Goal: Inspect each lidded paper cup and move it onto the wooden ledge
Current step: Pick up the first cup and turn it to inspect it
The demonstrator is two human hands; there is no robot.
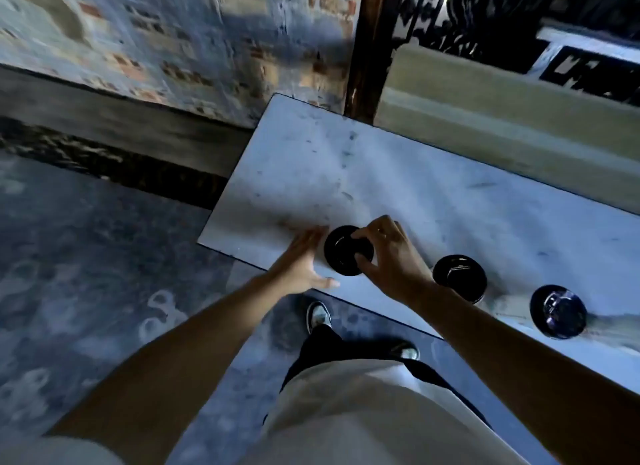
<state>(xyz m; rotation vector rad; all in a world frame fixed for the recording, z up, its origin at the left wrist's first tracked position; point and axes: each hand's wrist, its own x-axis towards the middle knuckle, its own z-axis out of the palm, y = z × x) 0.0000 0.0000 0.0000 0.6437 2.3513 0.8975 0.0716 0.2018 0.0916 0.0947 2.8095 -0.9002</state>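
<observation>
right hand (388, 257) fingers gripped the leftmost cup's black lid (346, 251) on the marble surface (346, 174); left hand (301, 260) lay open beside it.

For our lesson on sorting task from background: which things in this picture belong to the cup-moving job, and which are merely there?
Belongs to the job:
- cup under the right hand
- middle cup
- far-right cup
- right hand, fingers on the lid
- left hand, open beside that cup

Merely there:
- white table
- brick wall
- shoes
</observation>
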